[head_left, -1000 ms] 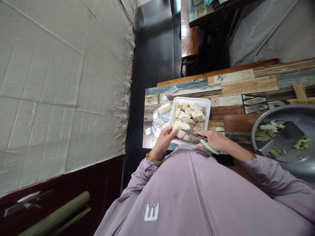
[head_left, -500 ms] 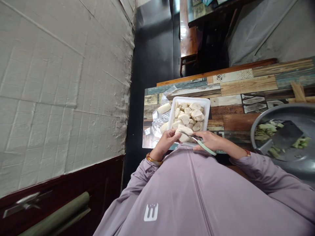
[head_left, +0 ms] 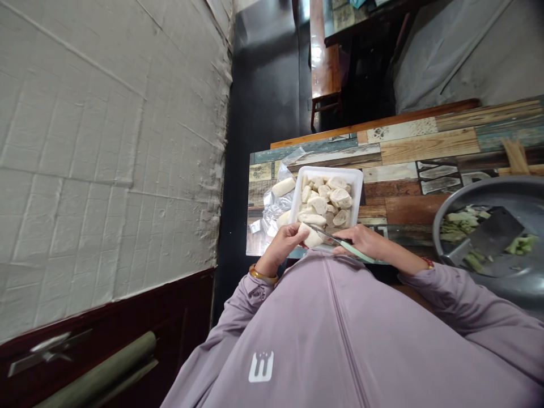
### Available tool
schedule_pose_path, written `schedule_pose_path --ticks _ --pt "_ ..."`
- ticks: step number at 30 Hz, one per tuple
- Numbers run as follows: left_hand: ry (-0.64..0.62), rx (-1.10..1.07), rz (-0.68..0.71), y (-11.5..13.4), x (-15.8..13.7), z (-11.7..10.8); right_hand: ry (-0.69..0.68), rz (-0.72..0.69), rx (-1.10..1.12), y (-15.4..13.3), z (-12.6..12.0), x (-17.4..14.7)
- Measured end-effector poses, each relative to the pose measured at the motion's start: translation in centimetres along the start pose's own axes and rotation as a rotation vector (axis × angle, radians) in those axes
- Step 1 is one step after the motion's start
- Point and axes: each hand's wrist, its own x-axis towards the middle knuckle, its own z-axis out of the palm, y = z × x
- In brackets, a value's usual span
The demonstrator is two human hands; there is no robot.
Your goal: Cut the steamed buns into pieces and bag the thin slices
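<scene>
L hand [head_left: 284, 246] pinching white chunk [head_left: 313, 238] at its R, over tray [head_left: 358, 187]; R hand [head_left: 364, 241] gripping scissors [head_left: 356, 251].

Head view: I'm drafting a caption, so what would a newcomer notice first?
Probably the white rectangular plastic-looking tray heaped with pale cut pieces, just beyond the lilac jacket. At its near edge, the left hand holds a pale rounded chunk and the right hand mint-green-handled scissors. To the right sits a round grey metal basin holding a broad-bladed cleaver and green vegetable pieces.
</scene>
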Motion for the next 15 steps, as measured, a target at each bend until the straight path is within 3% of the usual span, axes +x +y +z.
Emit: schedule_pose_path --ticks 15 --pt "0.039 0.049 0.001 -0.37 0.67 -0.01 -0.015 0.167 0.092 0.84 -0.10 -0.64"
